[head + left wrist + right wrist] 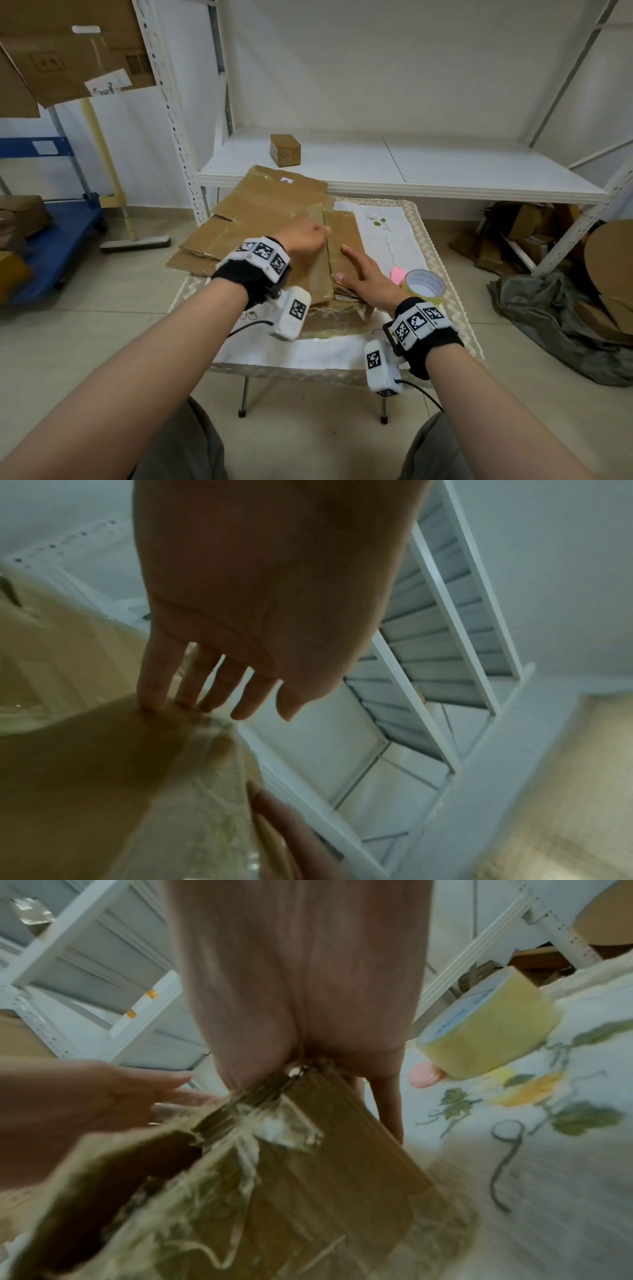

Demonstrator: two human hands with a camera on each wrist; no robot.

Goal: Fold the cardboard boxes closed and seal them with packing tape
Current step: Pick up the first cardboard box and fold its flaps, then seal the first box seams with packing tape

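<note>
Hands flat, fingers straight: left hand (305, 236) and right hand (364, 274) press box (342, 240) flaps; box's inside hidden.

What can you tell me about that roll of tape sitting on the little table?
The roll of tape is a wide ring of yellowish, translucent packing tape wound on a white core with faint print inside. It lies on the embroidered white cloth near the table's right edge, just right of the right hand, which does not touch it. In the right wrist view the roll leans against a small pink object. Nobody holds it, and no loose end shows.
</note>
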